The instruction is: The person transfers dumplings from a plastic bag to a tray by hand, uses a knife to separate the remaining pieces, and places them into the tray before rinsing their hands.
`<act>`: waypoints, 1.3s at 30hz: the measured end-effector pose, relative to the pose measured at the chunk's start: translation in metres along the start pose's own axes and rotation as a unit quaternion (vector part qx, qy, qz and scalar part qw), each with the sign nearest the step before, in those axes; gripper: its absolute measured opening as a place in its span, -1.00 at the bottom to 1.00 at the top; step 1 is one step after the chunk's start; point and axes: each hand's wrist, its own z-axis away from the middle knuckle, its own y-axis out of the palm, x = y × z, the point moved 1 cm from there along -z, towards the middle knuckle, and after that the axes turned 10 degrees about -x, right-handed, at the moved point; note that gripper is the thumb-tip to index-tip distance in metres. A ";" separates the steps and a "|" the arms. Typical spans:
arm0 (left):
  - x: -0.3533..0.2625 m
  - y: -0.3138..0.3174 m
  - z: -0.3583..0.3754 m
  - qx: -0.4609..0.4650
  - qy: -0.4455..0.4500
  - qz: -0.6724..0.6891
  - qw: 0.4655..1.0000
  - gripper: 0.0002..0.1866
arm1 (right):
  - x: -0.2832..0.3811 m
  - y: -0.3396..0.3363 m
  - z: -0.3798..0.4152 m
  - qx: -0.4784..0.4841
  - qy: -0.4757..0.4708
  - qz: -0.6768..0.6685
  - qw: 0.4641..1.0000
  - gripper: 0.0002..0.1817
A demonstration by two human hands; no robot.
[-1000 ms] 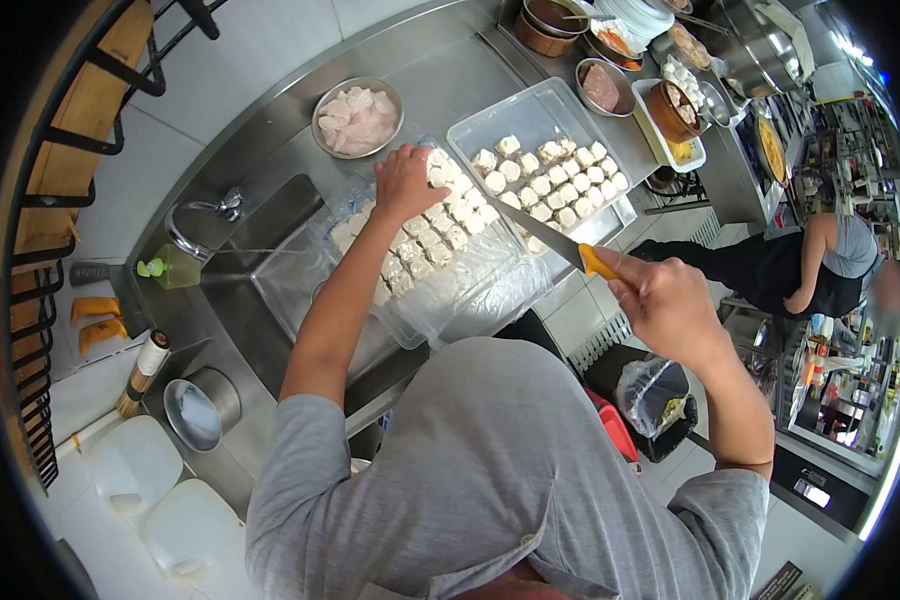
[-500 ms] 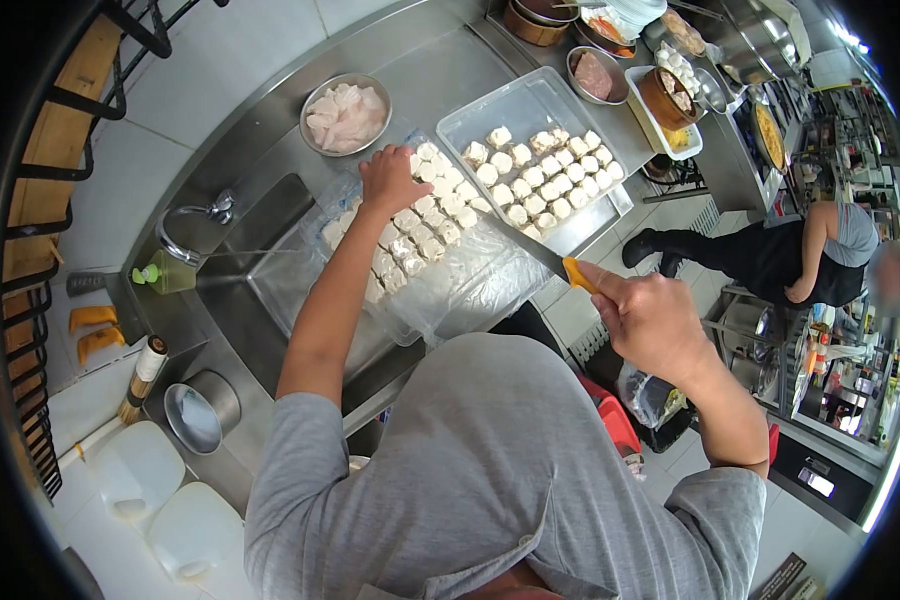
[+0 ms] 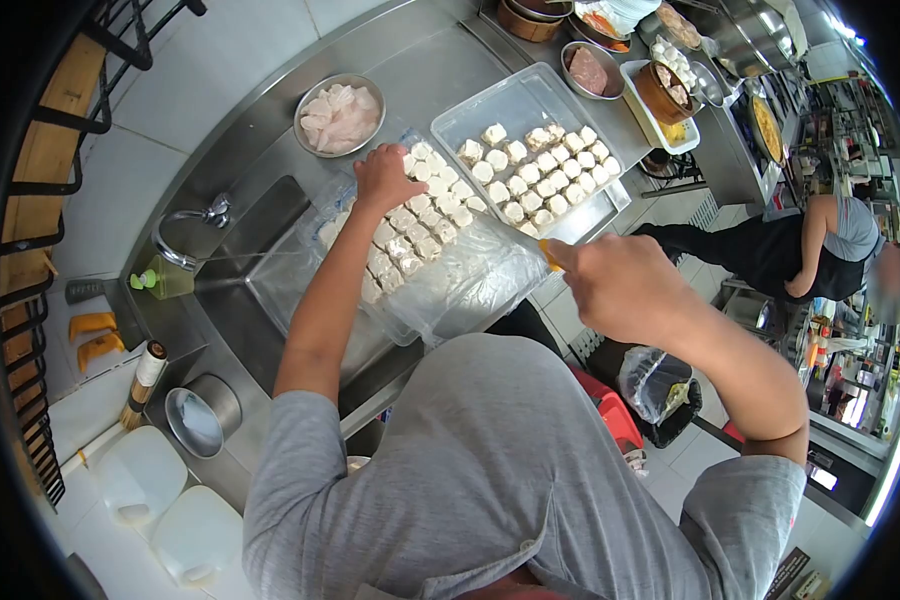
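My right hand (image 3: 615,285) is closed round the yellow handle (image 3: 549,254) of a knife, whose blade (image 3: 515,235) points left toward the near tray. Beneath the blade lie rows of white round pieces (image 3: 410,240) on clear plastic film (image 3: 470,275). My left hand (image 3: 382,178) rests at the upper left edge of these pieces, fingers bent; what its fingertips hold, if anything, is hidden. A clear plastic tray (image 3: 480,105) with more white pieces in rows stands just beyond, to the right.
A metal bowl of pale meat slices (image 3: 340,115) sits behind my left hand. The sink (image 3: 240,250) and faucet (image 3: 185,225) are at left. Several bowls, one with pink meat (image 3: 588,71), stand at the back right. Another person (image 3: 790,245) stands at far right.
My right hand has shifted slightly up and left with the knife, and its elbow has swung outward to the right. My left hand has barely moved.
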 end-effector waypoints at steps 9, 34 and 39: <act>-0.002 -0.006 -0.001 0.005 -0.010 0.000 1.000 -0.21 | -0.006 0.009 -0.033 0.061 0.036 -0.072 0.995 -0.69; -0.007 -0.010 0.006 0.014 -0.021 0.005 1.000 -0.23 | -0.018 0.033 0.027 -0.165 -0.014 -0.028 0.986 -0.56; -0.004 -0.008 0.005 0.013 -0.017 0.012 1.000 -0.24 | -0.014 0.029 0.025 -0.162 -0.014 -0.034 0.986 -0.55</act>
